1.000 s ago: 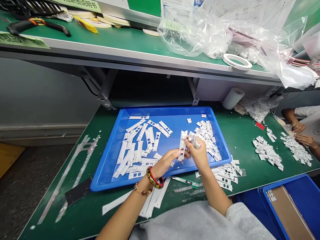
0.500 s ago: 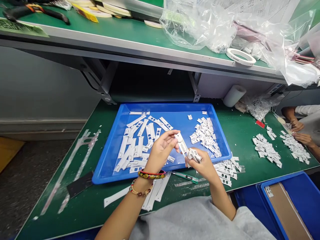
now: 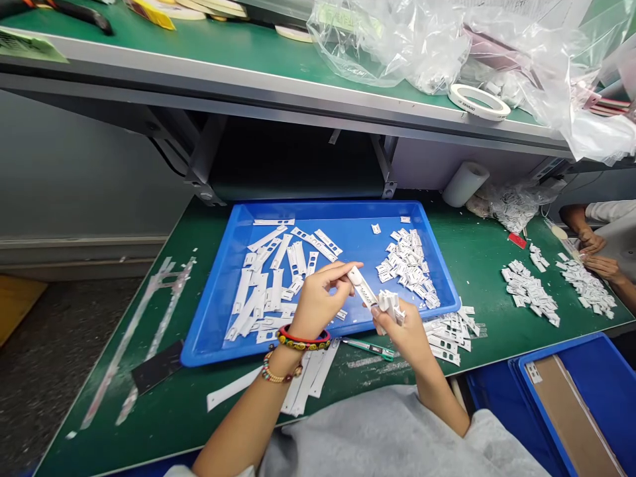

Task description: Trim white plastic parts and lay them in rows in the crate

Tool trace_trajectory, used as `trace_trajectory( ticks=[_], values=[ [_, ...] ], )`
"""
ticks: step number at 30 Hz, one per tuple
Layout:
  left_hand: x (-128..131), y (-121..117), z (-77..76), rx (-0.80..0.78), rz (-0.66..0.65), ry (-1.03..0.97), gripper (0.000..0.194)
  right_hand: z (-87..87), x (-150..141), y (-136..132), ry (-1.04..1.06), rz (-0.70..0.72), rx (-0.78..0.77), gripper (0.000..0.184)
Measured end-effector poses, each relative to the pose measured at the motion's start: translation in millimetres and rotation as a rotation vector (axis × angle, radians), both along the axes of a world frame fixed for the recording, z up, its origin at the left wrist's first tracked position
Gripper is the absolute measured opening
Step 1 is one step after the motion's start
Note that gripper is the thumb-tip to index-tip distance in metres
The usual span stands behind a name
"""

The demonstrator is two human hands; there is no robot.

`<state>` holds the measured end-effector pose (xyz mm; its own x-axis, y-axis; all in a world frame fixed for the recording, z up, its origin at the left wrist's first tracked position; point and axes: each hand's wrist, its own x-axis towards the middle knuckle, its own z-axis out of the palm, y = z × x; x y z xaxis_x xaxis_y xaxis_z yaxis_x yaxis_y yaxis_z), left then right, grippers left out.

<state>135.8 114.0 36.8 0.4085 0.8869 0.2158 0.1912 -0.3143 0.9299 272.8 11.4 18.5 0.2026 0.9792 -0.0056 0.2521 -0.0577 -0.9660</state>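
Observation:
My left hand (image 3: 318,301) pinches the upper end of a perforated white plastic strip (image 3: 362,287) above the blue tray. My right hand (image 3: 401,329) grips a small cluster of white pieces (image 3: 390,306) at the strip's lower end. I cannot tell whether the cluster is joined to the strip. Both hands are close together over the tray's front edge. Inside the blue plastic tray (image 3: 318,211), long white strips (image 3: 253,301) lie loosely on the left, and a heap of small white pieces (image 3: 407,266) lies on the right.
The green bench holds a utility knife (image 3: 368,349), loose white strips (image 3: 308,381) and piles of white pieces (image 3: 529,293). A co-worker's hands (image 3: 595,255) work at the right. A shelf overhead carries plastic bags (image 3: 387,43). A blue crate (image 3: 581,397) stands at lower right.
The strip has tilted further, its upper end leaning left. My hands have come lower and closer to the tray's front edge, and the view has shifted slightly.

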Motion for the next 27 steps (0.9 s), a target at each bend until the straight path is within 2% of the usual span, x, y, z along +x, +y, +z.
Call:
trace_trajectory(
  ticks=[3, 7, 11, 13, 14, 16, 19, 21, 22, 24, 27],
  values=[
    [-2, 4, 3.1, 0.055, -0.076, 0.090, 0.034, 0.2, 3, 0, 0.122, -0.008, -0.039, 0.026],
    [0, 6, 4.3, 0.166, -0.103, 0.256, 0.033, -1.0, 5, -1, 0.117, -0.034, -0.065, 0.028],
    [6, 9, -7.6, 0.253, -0.128, 0.373, 0.029, -5.3, 1, -9, 0.101, -0.029, -0.095, 0.027],
    [8, 11, -17.2, 0.235, -0.108, 0.374, 0.032, -11.6, 2, -16, 0.106, -0.054, -0.110, 0.026],
    [8, 12, -21.9, 0.204, -0.114, 0.375, 0.035, -16.2, 6, -21, 0.090, -0.100, -0.110, 0.027],
    [5, 16, -29.9, 0.136, -0.137, 0.388, 0.040, -26.9, 21, -32, -0.002, -0.284, -0.075, 0.027],
    [-8, 23, -37.0, 0.064, -0.121, 0.433, 0.042, -43.4, 65, -57, -0.260, -0.713, -0.036, 0.032],
    [-20, 29, -40.6, 0.026, -0.103, 0.483, 0.040, -53.3, 100, -74, -0.429, -0.942, -0.128, 0.040],
    [-26, 32, -42.7, 0.012, -0.096, 0.512, 0.040, -58.4, 116, -82, -0.506, -0.951, -0.192, 0.042],
    [-38, 42, -48.5, 0.001, -0.076, 0.577, 0.042, -69.3, 141, -93, -0.634, -0.844, -0.346, 0.043],
    [-54, 59, -60.6, 0.009, -0.015, 0.710, 0.045, -88.0, 155, -99, -0.738, -0.678, -0.510, 0.045]
  ],
)
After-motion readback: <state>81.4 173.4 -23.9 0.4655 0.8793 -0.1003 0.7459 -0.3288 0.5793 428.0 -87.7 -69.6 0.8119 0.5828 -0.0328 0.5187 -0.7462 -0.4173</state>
